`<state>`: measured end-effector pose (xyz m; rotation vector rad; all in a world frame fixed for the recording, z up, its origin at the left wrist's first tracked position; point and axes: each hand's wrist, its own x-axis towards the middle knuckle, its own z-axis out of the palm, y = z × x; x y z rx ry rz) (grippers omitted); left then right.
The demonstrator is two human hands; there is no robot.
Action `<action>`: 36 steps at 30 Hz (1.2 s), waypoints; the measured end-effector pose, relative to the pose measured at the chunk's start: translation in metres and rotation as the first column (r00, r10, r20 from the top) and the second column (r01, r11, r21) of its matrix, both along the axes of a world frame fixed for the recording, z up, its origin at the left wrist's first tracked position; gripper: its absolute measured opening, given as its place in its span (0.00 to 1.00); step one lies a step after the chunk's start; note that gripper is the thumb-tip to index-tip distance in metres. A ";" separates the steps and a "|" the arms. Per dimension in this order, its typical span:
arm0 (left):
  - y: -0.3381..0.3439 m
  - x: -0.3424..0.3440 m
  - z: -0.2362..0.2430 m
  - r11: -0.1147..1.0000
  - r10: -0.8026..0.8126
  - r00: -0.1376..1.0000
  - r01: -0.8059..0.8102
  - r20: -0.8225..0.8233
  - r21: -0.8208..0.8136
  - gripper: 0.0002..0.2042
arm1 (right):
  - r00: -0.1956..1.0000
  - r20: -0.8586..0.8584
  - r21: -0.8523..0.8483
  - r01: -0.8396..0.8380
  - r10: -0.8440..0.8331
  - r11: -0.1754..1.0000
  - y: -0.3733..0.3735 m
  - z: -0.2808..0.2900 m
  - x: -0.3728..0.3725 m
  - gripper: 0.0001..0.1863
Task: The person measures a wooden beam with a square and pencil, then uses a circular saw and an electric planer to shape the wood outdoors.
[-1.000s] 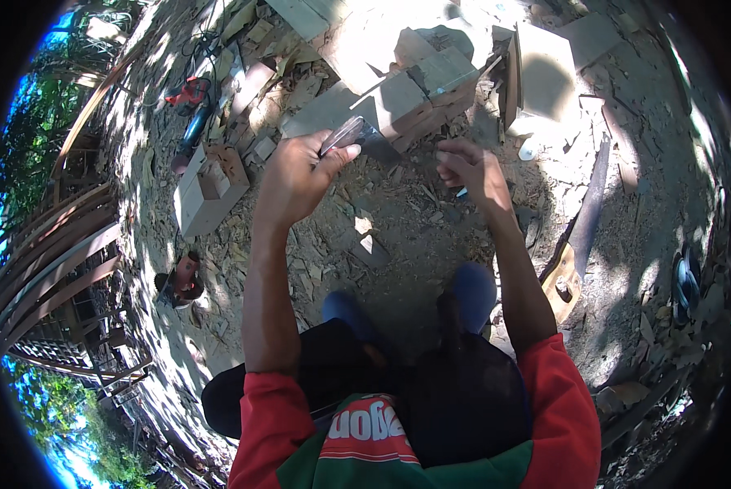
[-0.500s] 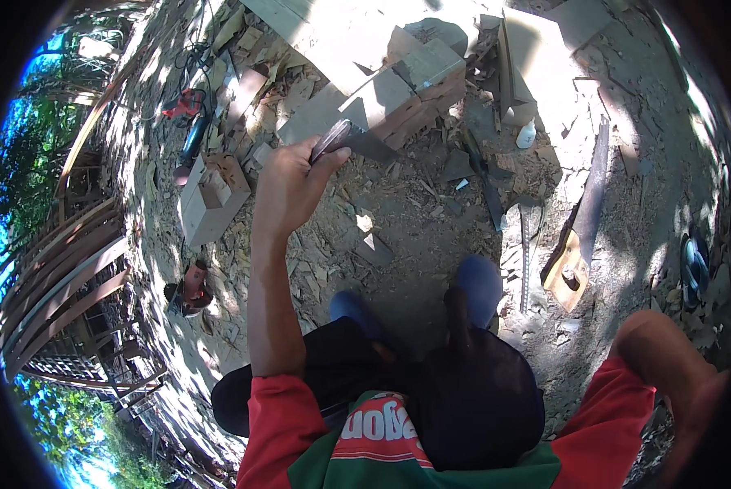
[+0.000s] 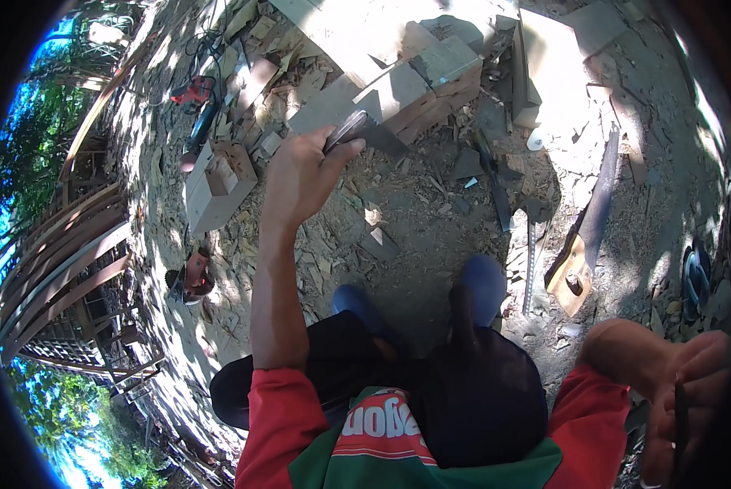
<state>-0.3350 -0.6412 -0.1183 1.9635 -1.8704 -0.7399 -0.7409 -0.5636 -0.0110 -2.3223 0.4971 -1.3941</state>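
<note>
My left hand [image 3: 304, 175] is closed around the handle of a tool with a flat dark blade [image 3: 388, 140]; I cannot make out its exact kind. Its blade points right, just in front of a thick wooden block [image 3: 431, 102]. Low at the right edge, my right hand [image 3: 695, 399] is raised with curled fingers around a thin dark stick-like piece [image 3: 681, 420], its far end lost in shadow. Between my feet and the block, a small wood offcut [image 3: 379, 244] lies on the ground.
A handsaw [image 3: 581, 261] with a wooden handle lies at right, beside a long dark metal tool [image 3: 494, 183]. At left are a notched wooden block [image 3: 219, 191], a red circular-bladed power tool [image 3: 194, 277] and another corded power tool [image 3: 202, 122]. Wood chips litter the ground.
My right hand has come into view at the lower right, with the thin dark piece in it. My left hand and its bladed tool appear slightly farther right and lower; the whole view has shifted a little.
</note>
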 end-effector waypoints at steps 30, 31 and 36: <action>0.002 0.010 -0.006 0.999 0.050 0.998 -0.049 -0.037 0.024 0.15 | 0.944 0.174 0.830 0.012 -0.280 0.557 -0.060 -0.252 0.210 0.14; 0.002 0.009 -0.005 0.999 0.043 0.998 -0.042 -0.049 0.030 0.15 | 0.944 0.177 0.830 0.009 -0.277 0.558 -0.061 -0.253 0.214 0.14; 0.002 0.012 -0.004 1.000 0.018 1.000 -0.018 -0.004 0.009 0.16 | 0.930 0.178 0.862 0.011 -0.321 0.507 -0.064 -0.244 0.223 0.15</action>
